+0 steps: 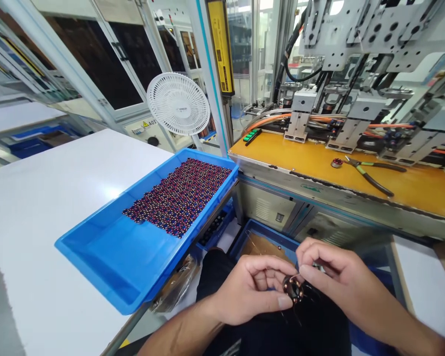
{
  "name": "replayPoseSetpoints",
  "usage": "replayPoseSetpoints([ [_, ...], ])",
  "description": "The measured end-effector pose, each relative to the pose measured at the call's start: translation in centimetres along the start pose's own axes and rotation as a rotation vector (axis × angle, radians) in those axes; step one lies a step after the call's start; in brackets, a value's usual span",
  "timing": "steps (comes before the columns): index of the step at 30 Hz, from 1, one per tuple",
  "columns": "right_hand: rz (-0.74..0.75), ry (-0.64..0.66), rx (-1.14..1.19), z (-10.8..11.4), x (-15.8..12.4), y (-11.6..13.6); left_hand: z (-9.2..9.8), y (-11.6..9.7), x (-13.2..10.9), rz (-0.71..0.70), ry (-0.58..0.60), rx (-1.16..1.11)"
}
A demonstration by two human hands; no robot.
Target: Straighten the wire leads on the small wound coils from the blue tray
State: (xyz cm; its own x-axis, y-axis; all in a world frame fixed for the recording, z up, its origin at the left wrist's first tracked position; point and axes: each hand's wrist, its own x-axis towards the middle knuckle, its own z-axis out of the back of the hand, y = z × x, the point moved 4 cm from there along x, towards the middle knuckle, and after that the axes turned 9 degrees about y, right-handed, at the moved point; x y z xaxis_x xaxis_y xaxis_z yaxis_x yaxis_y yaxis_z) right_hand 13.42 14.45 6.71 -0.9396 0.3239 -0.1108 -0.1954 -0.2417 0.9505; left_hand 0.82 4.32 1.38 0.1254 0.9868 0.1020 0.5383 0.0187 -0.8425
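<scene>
Over my lap, my left hand grips a small round wound motor stator between thumb and fingers. The stator is dark with coppery spots, and thin wire ends stick out below it. My right hand is at the stator's upper right, thumb and forefinger pinched on a thin wire that runs to it. To the left, a blue tray holds many small dark parts with red and blue in tight rows; its near end shows bare blue plastic.
Pliers with black-green handles and a small red-topped round part lie on the machine's yellow ledge. A white fan stands behind the tray. A blue bin with cardboard sits below the ledge. Metal machine fixtures rise behind.
</scene>
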Motion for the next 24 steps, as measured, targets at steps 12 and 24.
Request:
replayPoseSetpoints([
  [12, -0.249, 0.12, -0.009, -0.3, -1.0, 0.3, -0.5, -0.5, 0.5, -0.118, 0.06, 0.033],
  [24, 0.062, -0.075, -0.143, -0.8, -1.6, 1.5, -0.7, -0.2, 0.4, -0.128, 0.084, -0.114],
])
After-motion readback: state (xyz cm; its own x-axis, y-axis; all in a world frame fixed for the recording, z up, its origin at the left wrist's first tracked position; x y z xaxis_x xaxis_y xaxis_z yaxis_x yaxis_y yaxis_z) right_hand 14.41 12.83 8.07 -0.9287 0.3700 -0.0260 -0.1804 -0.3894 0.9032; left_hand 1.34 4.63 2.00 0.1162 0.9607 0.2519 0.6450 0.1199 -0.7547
